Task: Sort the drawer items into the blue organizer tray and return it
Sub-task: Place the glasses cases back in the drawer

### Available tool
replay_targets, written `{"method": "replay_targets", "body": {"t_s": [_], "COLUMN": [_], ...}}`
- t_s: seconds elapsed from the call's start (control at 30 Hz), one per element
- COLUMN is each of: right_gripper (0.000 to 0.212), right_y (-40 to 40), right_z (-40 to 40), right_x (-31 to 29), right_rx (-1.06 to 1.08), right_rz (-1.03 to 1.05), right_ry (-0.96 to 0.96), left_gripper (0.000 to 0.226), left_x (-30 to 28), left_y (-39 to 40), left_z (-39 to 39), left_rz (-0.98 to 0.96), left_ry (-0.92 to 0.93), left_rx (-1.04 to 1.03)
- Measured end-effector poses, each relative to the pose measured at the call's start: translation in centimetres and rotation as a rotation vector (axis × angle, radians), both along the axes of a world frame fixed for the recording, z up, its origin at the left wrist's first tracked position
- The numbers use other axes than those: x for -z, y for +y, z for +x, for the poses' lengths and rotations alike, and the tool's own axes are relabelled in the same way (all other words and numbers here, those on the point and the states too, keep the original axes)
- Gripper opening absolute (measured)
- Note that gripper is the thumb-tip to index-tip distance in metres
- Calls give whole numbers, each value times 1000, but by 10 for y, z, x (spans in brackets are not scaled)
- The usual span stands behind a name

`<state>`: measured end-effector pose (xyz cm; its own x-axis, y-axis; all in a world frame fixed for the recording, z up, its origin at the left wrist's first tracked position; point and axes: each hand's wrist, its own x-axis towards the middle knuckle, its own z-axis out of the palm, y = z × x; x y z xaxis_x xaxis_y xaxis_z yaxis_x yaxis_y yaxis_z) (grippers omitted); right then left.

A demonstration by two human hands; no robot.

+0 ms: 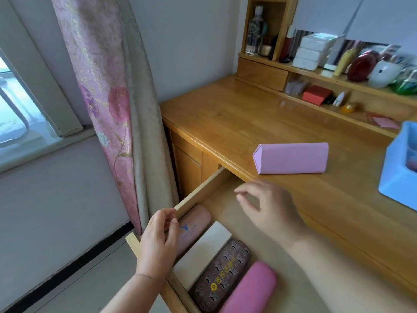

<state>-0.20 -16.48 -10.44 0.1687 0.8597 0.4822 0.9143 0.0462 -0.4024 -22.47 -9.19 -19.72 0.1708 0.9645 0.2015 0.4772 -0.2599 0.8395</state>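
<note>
Left hand (158, 242) grips the drawer (198, 190) wall; right hand (268, 208) hovers, fingers loosely spread

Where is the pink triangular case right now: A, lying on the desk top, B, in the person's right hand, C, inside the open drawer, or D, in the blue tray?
A: the pink triangular case lies on the wooden desk top, apart from the blue tray and beyond the empty right hand held over the open drawer.
</note>
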Motion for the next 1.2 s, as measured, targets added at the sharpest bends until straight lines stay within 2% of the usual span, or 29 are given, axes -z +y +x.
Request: {"method": "replay_targets", "body": {"t_s": [0.07, 0.1, 0.2, 0.27, 0.37, 0.43, 0.5, 0.63, 0.77, 0.83, 0.93, 1.03, 1.2], "right_gripper": [18, 31, 94, 111, 103, 87, 80, 74, 60, 54, 56, 57, 58], "right_y": [5, 9, 19, 23, 17, 8, -1, -22, -49, -63, -78, -79, -43], "right_z": [45, 70, 142, 169, 182, 182, 179, 145, 86, 50, 15, 5, 20], "right_x": [-32, -45, -66, -68, -61, -56, -50, -31, -16, -9, 18, 53, 101], "right_rx": [159, 261, 460, 454, 472, 458, 393, 359, 321, 282, 318, 410, 496], "right_rz": [151, 102, -423, -709, -835, -774, -731, -602, -405, -352, -296, -416, -497], "right_ry": [-86, -114, -234, -310, -211, -180, -170, 103, 202, 187, -48, -39, 254], "left_gripper": [19, 21, 23, 23, 23, 22, 21, 21, 20, 18, 15, 16, 19], "left_x": [1, 1, 2, 2, 3, 2, 1, -1, -2, -3, -3, -2, 0], "left_y": [0, 0, 1, 1, 1, 1, 0, -2, -3, -3, -3, -3, -2], "left_z": [0, 0, 1, 2, 2, 2, 3, 2, 3, 3, 3, 2, 1], "left_rz": [1, 4, 18, 17, 13, 17, 19, 22, 30, 28, 25, 18, -5], "left_ry": [-2, -4, 18, 23, 23, 23, 32, 64, 77, 78, 80, 73, 44], "left_rx": [-5, -5, -11, -16, -17, -18, -18, -16, -17, -16, -14, -5, 8]}}
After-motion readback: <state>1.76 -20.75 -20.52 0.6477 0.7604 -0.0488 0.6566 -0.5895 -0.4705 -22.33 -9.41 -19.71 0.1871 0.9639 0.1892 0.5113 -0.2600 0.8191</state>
